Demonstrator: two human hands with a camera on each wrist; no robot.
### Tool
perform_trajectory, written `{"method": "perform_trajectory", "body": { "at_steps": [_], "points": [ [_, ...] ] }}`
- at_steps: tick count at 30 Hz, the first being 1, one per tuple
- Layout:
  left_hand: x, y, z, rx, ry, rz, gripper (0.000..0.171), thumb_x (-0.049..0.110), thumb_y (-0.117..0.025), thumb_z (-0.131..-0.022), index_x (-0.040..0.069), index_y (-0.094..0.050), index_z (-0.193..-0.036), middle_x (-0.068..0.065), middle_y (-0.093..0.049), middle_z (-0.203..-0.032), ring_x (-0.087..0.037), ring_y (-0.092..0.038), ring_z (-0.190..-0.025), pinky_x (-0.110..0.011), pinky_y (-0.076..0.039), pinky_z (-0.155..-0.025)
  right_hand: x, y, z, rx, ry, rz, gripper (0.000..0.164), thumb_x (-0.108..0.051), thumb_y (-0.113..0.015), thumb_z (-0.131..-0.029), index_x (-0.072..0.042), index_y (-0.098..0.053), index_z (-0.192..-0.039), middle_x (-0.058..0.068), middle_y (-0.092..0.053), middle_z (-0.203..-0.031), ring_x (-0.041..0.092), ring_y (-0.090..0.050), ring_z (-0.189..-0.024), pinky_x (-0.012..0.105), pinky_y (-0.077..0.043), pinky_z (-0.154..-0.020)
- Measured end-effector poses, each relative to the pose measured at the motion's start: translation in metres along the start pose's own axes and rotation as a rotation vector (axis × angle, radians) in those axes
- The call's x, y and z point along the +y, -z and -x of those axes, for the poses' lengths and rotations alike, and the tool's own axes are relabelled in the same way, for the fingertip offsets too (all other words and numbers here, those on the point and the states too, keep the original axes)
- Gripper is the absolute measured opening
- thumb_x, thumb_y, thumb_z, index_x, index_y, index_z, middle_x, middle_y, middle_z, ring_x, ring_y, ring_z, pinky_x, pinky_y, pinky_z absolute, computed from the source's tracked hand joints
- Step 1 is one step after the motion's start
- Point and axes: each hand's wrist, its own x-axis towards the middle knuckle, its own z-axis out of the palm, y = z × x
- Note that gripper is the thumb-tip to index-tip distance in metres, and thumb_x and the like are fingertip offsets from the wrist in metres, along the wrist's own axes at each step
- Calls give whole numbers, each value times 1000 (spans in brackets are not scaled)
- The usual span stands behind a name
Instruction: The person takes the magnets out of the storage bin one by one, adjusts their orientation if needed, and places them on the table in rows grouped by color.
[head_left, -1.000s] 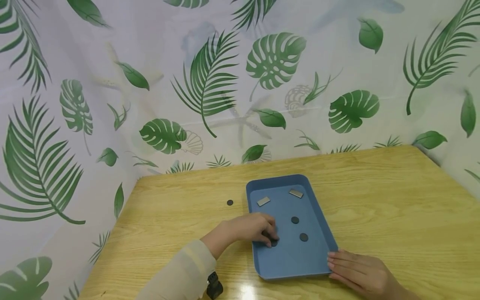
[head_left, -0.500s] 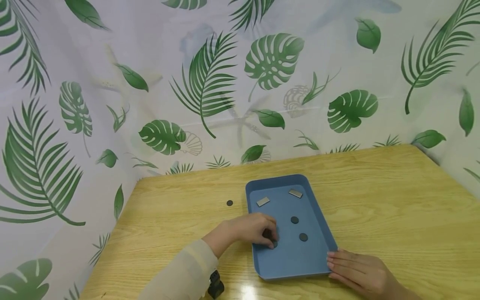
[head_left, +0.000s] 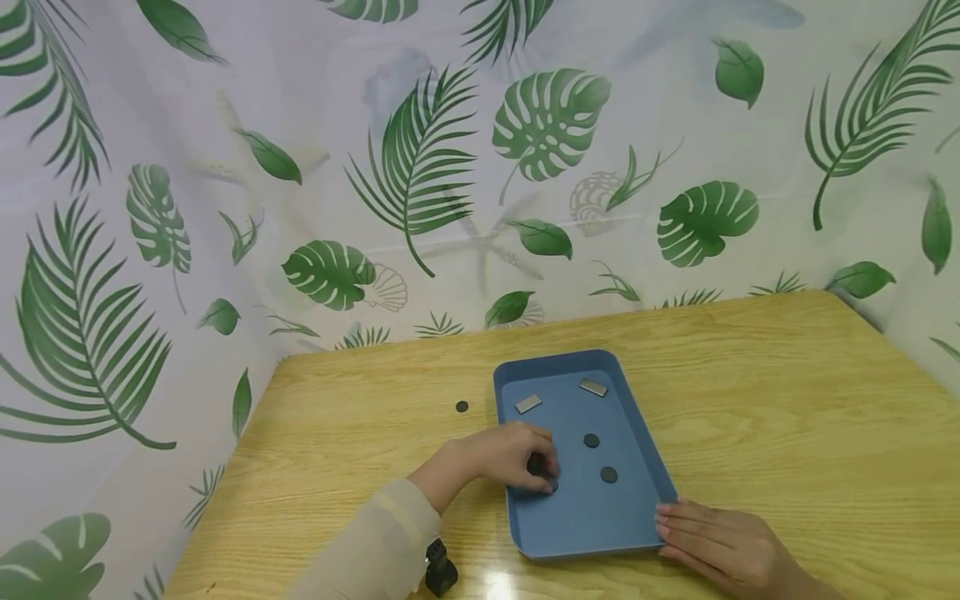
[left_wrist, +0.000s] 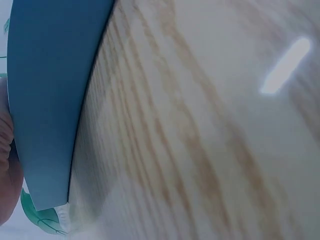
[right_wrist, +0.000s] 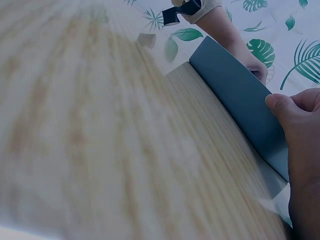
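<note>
A blue rectangular tray (head_left: 558,546) lies on the table. My left hand (head_left: 513,457) reaches over its left wall, with thumb and fingertips pinching a small dark round disc that they mostly hide. Two more dark discs, one here (head_left: 591,441) and a nearer disc (head_left: 609,474), lie flat in the tray. Toward its far end are two silvery rectangular blocks, a left block (head_left: 528,404) and a right block (head_left: 593,387). My right hand (head_left: 731,542) holds the tray's near right corner; in the right wrist view its thumb (right_wrist: 280,106) lies against the tray wall (right_wrist: 235,95).
One dark disc (head_left: 462,407) lies on the wooden table (head_left: 360,425), left of the tray. A leaf-printed cloth (head_left: 450,167) hangs behind the table and at both sides. A black device (head_left: 440,569) is on my left wrist.
My left fingers have closed in around the disc, which showed more before and is now mostly hidden. The right hand and the tray stay in place.
</note>
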Motion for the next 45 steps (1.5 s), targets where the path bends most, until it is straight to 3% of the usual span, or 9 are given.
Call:
{"method": "perform_trajectory", "body": {
  "at_steps": [6,15,21,27,33,38,45],
  "points": [
    [-1,2,0,56,-30,51,14,23,-72,-84,12,-70,-93,4,-61,-91,1,-52,-80,-5,-40,-75,1,1,0,-4,0,9,21,-13,-67,-87,7,-73,-91,17,-72,-80,21,-71,-81,24,-54,-76],
    [-2,9,6,158,-27,83,14,20,-73,-83,11,-70,-93,2,-60,-90,-5,-58,-83,-11,-45,-77,0,3,3,-67,-16,4,21,-13,-66,-89,6,-73,-93,16,-72,-85,22,-71,-77,24,-53,-77],
    [-3,17,12,225,-24,83,14,20,-73,-83,11,-69,-93,1,-60,-92,-9,-59,-84,-14,-47,-79,1,3,3,-59,-8,3,21,-13,-66,-88,6,-73,-94,17,-72,-85,22,-71,-78,24,-53,-77],
    [-4,25,23,268,38,98,12,18,-71,-84,11,-68,-93,0,-60,-95,-11,-58,-85,-25,-51,-80,1,3,3,-61,-10,4,22,-13,-66,-88,6,-73,-94,17,-72,-85,22,-71,-77,24,-54,-76],
    [-11,31,35,348,29,129,10,16,-71,-84,11,-67,-92,0,-60,-93,-18,-61,-85,-23,-50,-79,0,4,3,-70,-10,7,22,-13,-65,-89,6,-73,-95,16,-72,-86,21,-71,-78,23,-53,-76],
    [-18,33,47,405,47,160,10,15,-71,-84,11,-67,-91,-3,-61,-92,-23,-61,-85,-33,-52,-78,1,4,3,-64,4,2,22,-12,-65,-89,6,-73,-96,16,-72,-88,21,-71,-81,24,-53,-79],
    [-24,39,63,466,66,122,11,14,-72,-83,9,-69,-93,-4,-62,-89,-16,-59,-82,-32,-52,-76,1,4,3,-63,12,-5,22,-12,-64,-89,7,-72,-96,17,-72,-89,21,-71,-83,24,-53,-80]
  ]
}}
